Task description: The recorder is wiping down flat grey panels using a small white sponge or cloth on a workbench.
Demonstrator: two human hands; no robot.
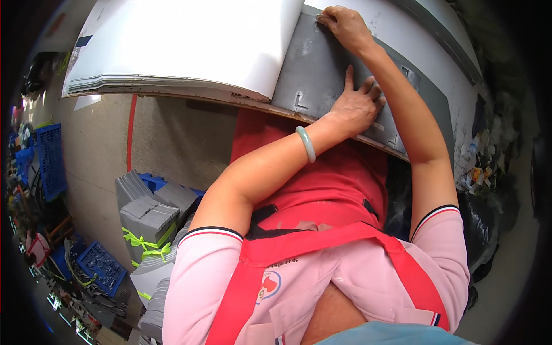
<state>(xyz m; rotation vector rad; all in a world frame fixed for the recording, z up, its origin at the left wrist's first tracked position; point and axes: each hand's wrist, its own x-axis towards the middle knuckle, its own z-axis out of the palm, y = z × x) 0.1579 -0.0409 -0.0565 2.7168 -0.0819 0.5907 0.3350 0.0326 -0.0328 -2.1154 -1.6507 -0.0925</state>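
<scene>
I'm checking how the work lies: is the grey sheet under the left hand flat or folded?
Flat: the grey sheet lies spread out, with no fold showing; the left hand rests on it, fingers spread.

A flat, dark-grey board [313, 63], scuffed with pale smears, is lying directly to the right of a pile of white sheets [190, 40]. Pale L-shaped marks [299, 102] are showing near its near-left corner, farther right by its near edge, and toward its right side. At its far-left part, a small whitish piece [318, 18] is showing by the right hand [345, 27], its outline being partly hidden.
</scene>
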